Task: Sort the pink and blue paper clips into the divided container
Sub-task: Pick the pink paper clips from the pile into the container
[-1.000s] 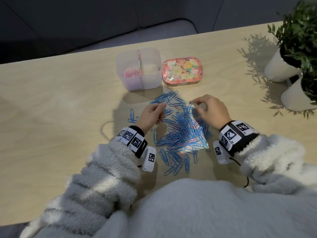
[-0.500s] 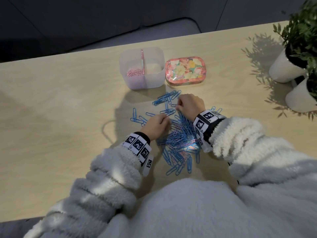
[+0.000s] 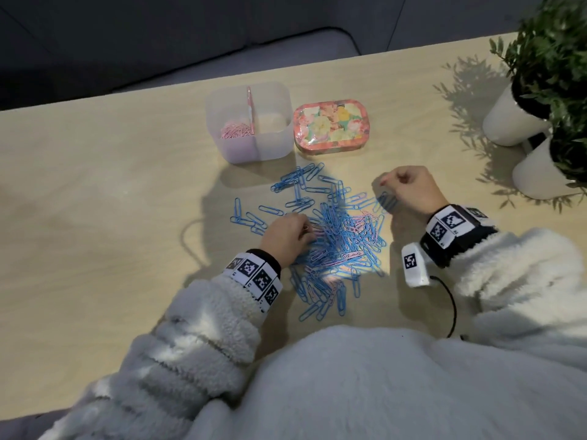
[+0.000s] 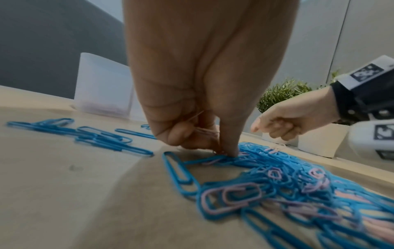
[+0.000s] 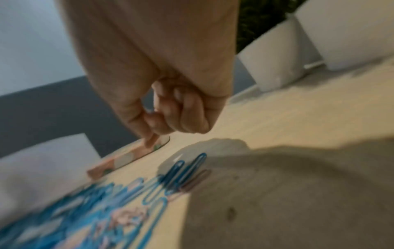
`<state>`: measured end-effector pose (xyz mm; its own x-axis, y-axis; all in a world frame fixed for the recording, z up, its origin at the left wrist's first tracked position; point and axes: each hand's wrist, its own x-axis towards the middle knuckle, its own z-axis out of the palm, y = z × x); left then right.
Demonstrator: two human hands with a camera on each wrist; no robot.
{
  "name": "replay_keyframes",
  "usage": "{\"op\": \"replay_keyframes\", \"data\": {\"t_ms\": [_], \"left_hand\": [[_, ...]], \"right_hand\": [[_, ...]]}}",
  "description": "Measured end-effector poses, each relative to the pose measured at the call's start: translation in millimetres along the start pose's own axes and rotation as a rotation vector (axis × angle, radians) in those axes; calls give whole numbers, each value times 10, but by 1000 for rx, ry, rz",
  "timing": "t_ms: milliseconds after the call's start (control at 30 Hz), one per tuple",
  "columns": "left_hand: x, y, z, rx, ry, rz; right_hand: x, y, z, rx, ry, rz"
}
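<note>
A heap of blue and pink paper clips [image 3: 343, 239] lies mid-table, with loose blue clips [image 3: 298, 182] spread toward the divided container [image 3: 273, 147]. Its left compartment holds pink clips [image 3: 236, 130]. My left hand [image 3: 305, 231] rests on the heap's left edge. In the left wrist view its curled fingers [image 4: 181, 134] hold thin pink clips [image 4: 208, 133] while the index tip presses on the heap [image 4: 277, 182]. My right hand [image 3: 392, 182] hovers right of the heap. Its thumb and fingers [image 5: 149, 118] pinch together on what looks like a small pink clip; that view is blurred.
A floral tin [image 3: 330, 127] sits just right of the container. Two white plant pots [image 3: 514, 122] [image 3: 540, 176] stand at the right edge. The table's far edge runs just behind the container. Bare wood extends to the left of the heap.
My right hand has left the top of the heap, moving right and lifting with fingers pinched. The left hand has stayed at the heap's left edge.
</note>
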<state>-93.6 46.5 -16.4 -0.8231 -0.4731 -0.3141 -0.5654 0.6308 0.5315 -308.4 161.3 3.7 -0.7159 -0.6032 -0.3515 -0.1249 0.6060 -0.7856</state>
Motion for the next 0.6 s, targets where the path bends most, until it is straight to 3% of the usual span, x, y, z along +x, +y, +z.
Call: {"op": "replay_keyframes", "data": {"t_ms": [67,133,200,333,467,533,600], "left_hand": [[6,-17,-28,23,-2,12],[-1,-55,-71,15,7,16],[-17,-91,-136,-40,28,-8],[-46,-159,-253,-171,44,-81],[-58,-194,-274,-451,20,-109],[-59,-153,-257,-640,-13,-136],[-42,-109,-232,-767,-56,-174]], "right_hand": [[-34,55,43,-271,-134,-91],[-59,61,125,-525,-163,-162],[-95,19,198,-626,-164,-211],[-40,8,221,-649,-141,-159],[54,11,60,-320,-264,-54],[131,-32,-12,-408,-150,-43],[162,-83,-58,-585,66,-74]]}}
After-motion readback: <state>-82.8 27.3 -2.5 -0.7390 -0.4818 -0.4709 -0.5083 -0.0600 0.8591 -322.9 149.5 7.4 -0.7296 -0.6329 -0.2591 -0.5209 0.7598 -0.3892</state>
